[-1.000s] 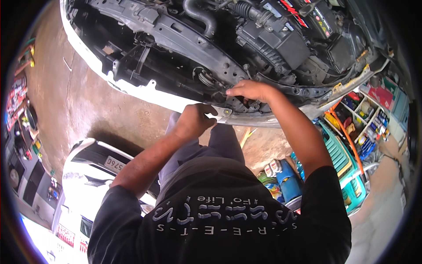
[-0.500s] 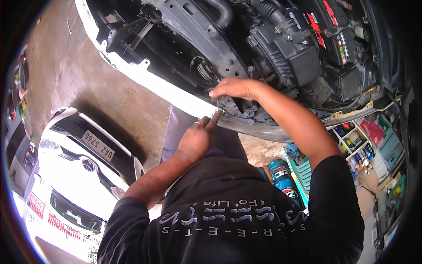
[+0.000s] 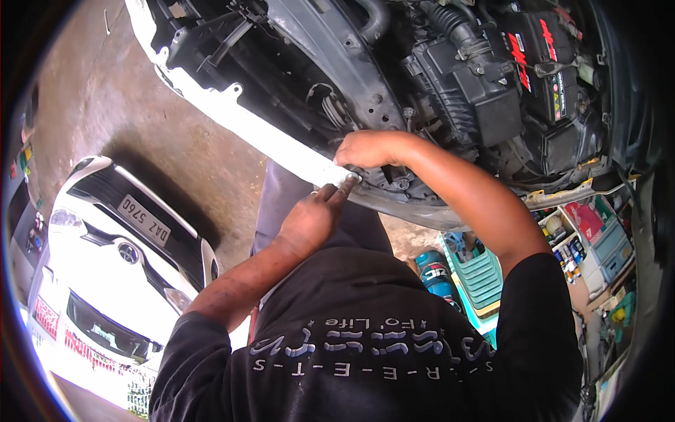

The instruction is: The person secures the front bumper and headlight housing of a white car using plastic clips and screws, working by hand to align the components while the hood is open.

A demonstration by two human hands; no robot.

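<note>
Two hands are seen at one white bumper (image 3: 246, 126), which is stretched along the front of one car with its engine bay uncovered, from the upper left to the middle of the view. Two raised tabs can be counted along its inner edge. Its near end is touched by the outstretched fingertips of the left hand (image 3: 313, 218); whether anything is pinched under them cannot be told. The right hand (image 3: 365, 149) is curled narrowly just behind that same end, its fingertips partly hidden, so what is held there, if anything, cannot be told.

In the engine bay, one black battery (image 3: 534, 53), one black air filter box (image 3: 496, 112) and one ribbed hose (image 3: 450, 24) can be counted.

The floor (image 3: 84, 105) is of bare brown concrete, stained and dulled. On it, to the left, one white car (image 3: 105, 271) is parked, with one licence plate (image 3: 144, 219) and two headlights shown. To the right, one stack of green baskets (image 3: 471, 271) is set beside blue jugs (image 3: 432, 266), and small bottles (image 3: 569, 257) are kept in a shelf, too blurred to be counted.
</note>
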